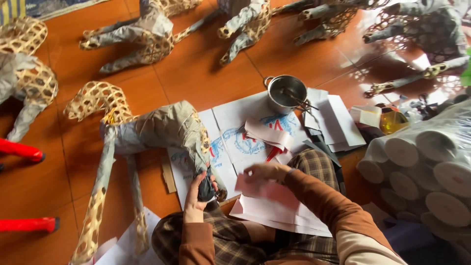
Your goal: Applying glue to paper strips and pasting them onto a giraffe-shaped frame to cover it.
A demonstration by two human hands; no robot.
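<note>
Plaid-trousered lap [230, 240] nearest; left hand [198, 194] gripped the woven figure's papered leg [203, 162], right hand [265, 172] pinched a pink paper strip [255, 189], which might tear.

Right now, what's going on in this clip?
A person sits on the floor among woven animal-shaped frames partly covered in grey paper. The left hand grips a leg end of the nearest frame, which lies across printed sheets. The right hand rests on a stack of pink and white paper on the lap. A small metal pot with a brush in it stands just ahead, and bagged paper rolls lie at the right.
</note>
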